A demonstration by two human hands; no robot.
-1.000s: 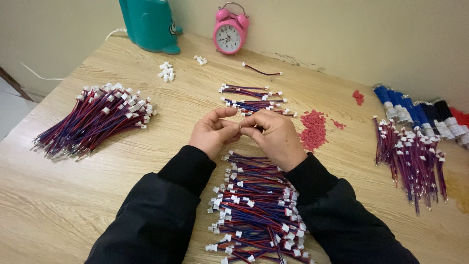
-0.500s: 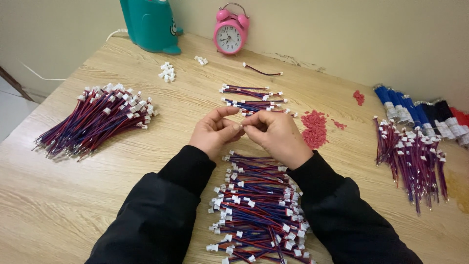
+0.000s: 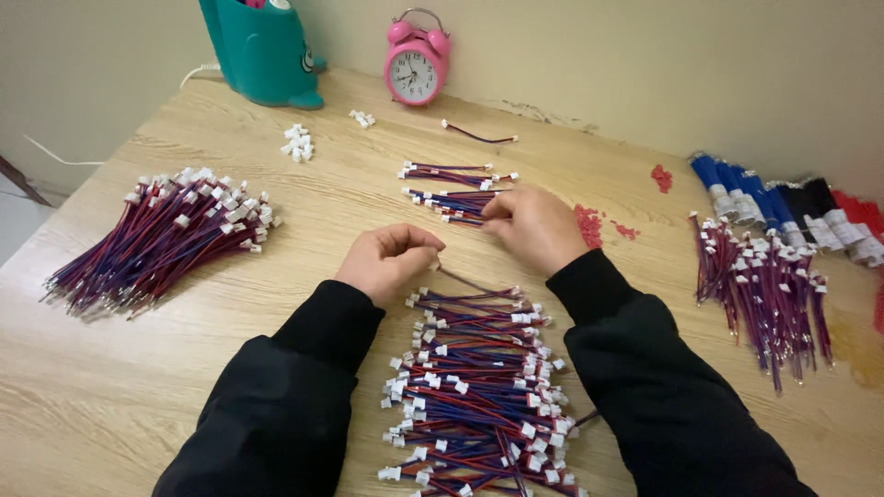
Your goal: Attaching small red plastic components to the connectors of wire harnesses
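— While the left hand (image 3: 385, 262) stays closed in a pinch on 1 thin wire lead (image 3: 460, 279), what is the right hand (image 3: 534, 225) doing?

— Taking the big heap of leads (image 3: 479, 396) between the sleeves as the landmark: the right hand is beyond it, fingers curled down on the small bundle (image 3: 451, 195). I cannot tell whether it grips a lead there or only presses on it.

— And the pinched lead?

— It runs from the left fingertips down to the far edge of the heap, its lower end lying among the white plugs.

— What could go wrong?

— My guess: lifting it could snag a plug and drag neighbours out of the heap, since they lie tangled. A sleeve could also sweep leads toward the table edge (image 3: 55, 442).

— Anything else nearby?

— Far left of the heap, a second pile (image 3: 161, 239); far right, a third pile (image 3: 764, 294) with blue and black spools (image 3: 783, 202) past it. Right of the small bundle are red crumbs (image 3: 589, 225), and beyond everything a pink alarm clock (image 3: 416, 64) and a teal holder (image 3: 262, 51).
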